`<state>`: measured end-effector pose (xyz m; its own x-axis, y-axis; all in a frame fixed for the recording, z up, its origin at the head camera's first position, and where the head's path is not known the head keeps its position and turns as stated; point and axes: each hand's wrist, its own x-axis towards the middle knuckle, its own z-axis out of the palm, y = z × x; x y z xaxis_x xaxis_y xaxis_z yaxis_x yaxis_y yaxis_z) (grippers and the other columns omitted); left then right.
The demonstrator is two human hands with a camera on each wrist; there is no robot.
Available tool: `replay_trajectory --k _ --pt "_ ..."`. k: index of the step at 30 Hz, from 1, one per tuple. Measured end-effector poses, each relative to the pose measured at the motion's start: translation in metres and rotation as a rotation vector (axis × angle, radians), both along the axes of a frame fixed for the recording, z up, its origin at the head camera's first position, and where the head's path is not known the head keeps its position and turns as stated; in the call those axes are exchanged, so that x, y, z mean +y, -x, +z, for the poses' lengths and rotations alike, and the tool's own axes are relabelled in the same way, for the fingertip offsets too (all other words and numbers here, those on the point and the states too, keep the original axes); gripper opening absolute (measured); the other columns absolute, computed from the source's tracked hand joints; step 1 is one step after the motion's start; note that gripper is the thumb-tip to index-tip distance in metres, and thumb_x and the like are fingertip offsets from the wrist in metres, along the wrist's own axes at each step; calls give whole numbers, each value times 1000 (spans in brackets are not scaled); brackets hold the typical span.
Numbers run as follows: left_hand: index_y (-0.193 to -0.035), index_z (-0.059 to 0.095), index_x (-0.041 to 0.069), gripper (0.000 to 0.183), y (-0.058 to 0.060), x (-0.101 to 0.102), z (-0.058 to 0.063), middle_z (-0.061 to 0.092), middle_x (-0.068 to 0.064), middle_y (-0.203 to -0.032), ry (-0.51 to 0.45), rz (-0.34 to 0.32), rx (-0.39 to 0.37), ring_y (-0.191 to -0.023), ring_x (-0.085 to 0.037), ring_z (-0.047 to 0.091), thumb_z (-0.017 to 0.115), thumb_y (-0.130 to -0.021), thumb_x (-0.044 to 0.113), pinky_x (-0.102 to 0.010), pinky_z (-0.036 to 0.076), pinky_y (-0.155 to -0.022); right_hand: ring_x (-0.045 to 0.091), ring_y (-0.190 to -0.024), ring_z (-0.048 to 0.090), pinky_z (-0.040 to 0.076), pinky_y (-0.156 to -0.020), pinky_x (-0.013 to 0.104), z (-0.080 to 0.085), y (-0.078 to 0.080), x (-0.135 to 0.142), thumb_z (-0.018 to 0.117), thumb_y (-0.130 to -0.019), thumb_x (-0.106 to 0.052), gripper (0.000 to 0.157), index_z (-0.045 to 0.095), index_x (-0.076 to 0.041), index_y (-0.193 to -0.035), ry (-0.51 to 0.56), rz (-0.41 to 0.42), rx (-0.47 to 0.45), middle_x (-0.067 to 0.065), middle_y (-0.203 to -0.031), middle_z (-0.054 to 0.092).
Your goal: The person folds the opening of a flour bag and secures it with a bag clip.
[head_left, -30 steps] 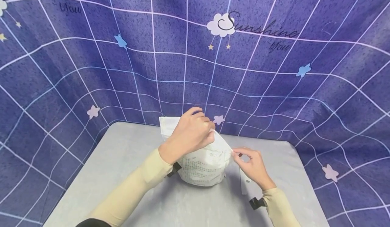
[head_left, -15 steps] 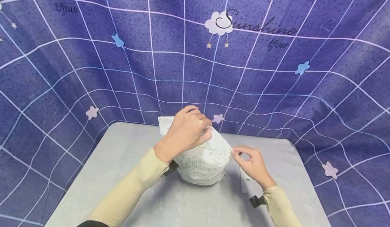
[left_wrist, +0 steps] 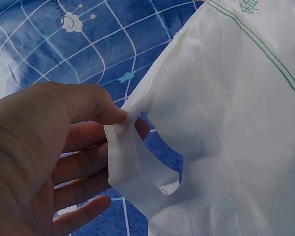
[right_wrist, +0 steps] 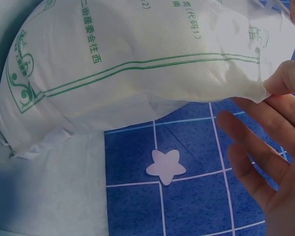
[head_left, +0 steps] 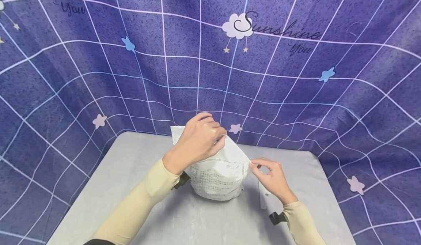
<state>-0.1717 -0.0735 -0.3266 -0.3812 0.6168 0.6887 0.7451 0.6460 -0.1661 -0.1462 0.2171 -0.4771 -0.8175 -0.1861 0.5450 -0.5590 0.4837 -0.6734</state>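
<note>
A white bag [head_left: 217,181] with green printed lines and characters stands bulging on the table. In the head view my left hand [head_left: 201,139] is at its top edge. The left wrist view shows the left thumb and fingers pinching the bag's rim beside a cut-out handle hole [left_wrist: 160,152]. My right hand [head_left: 272,177] pinches the bag's right edge between thumb and index finger; its other fingers are spread loosely in the right wrist view. What the bag contains is hidden.
The grey table [head_left: 138,172] has rounded back corners. Behind and beside it hangs a purple-blue curtain [head_left: 184,40] with grid lines, stars and clouds. A thin white flat piece [head_left: 263,196] lies on the table below the right hand.
My left hand has shifted slightly left, and more of the bag's upper right edge shows, drawn straight between the hands. The right hand keeps its pinch in nearly the same place.
</note>
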Motion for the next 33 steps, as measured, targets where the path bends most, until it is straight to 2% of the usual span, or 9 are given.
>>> replay_trajectory --k 6,14,17,21,27,33 --pt "-95 85 18 15 0 -1 1 80 6 -89 29 -3 0 -86 -18 73 71 -96 12 -35 54 -104 9 -81 67 52 -70 19 0 0 0 79 -91 -2 17 86 -13 -101 -1 -5 9 2 -91 80" --pt "-102 85 18 13 1 -3 1 79 6 -93 42 -27 -5 -85 -15 74 74 -97 11 -32 58 -96 9 -82 66 52 -73 19 3 -2 0 77 -94 -3 15 85 -12 -103 -9 8 8 0 -91 79" --pt "-105 84 17 14 3 -4 -1 78 6 -94 32 -53 -10 -81 -15 72 74 -98 10 -28 58 -81 9 -82 66 52 -75 19 3 -2 0 77 -95 -2 15 85 -12 -103 -8 12 -2 -3 -91 79" --pt "-107 84 15 15 5 -4 -2 78 4 -95 24 -86 -18 -77 -15 69 72 -100 9 -25 51 -67 9 -82 66 52 -77 18 0 -2 1 78 -94 -2 16 85 -12 -104 3 19 -14 -4 -91 78" --pt "-110 83 14 19 5 -3 -3 77 4 -96 27 -111 -37 -80 -14 68 66 -103 7 -23 51 -69 9 -84 68 54 -79 20 -2 -3 1 77 -96 -3 15 85 -11 -105 13 20 -24 -1 -95 80" --pt "-110 83 14 22 7 -2 -4 76 4 -95 31 -116 -27 -79 -15 66 63 -104 6 -23 50 -69 8 -87 68 55 -83 22 4 -4 1 76 -98 -6 16 84 -12 -110 -10 16 -63 -5 -97 80"
